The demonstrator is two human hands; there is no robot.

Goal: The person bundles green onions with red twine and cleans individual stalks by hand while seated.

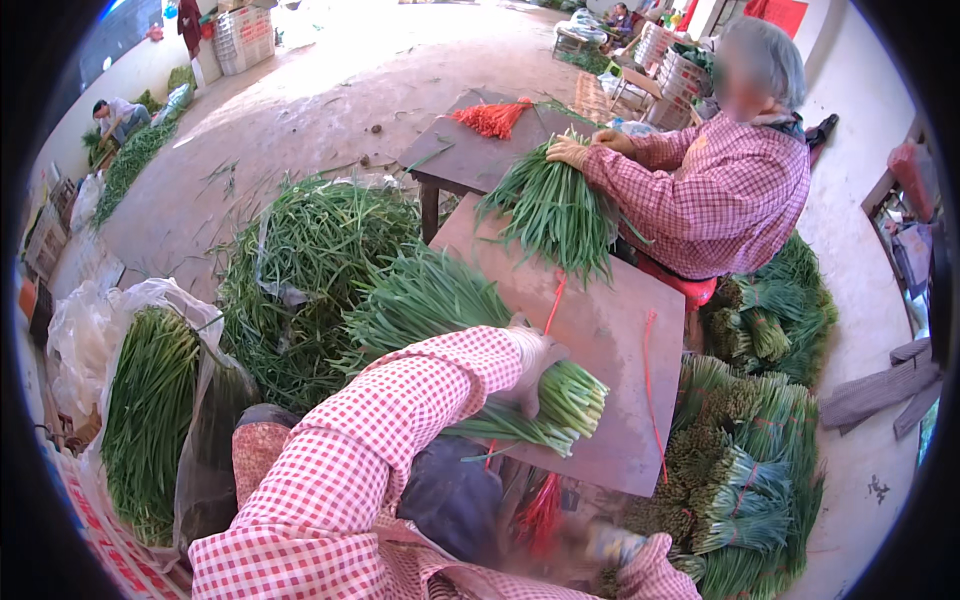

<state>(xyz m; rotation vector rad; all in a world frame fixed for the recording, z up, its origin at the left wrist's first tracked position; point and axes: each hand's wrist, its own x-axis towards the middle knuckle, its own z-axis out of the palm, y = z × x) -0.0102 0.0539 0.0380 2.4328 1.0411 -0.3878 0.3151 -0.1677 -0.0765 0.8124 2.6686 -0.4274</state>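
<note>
Concrete floor (290, 130) surrounds the worktop (615, 345) and is cut off by the view's dark rim. Left grip (537, 362), gloved, is closed over the bunch of green stalks (574, 396), which lies at the worktop's near left side. Palm side of this grip and underside of the bunch are hidden; the checked left sleeve (350, 440) covers some leaves. Right grip (612, 545) is positioned low, near the hanging red ties (541, 515); blur obscures its fingers, so its opening and contents cannot be told. Opposite, a co-worker's hands (572, 153) hold a second bunch (555, 210), masking part of the worktop.
</note>
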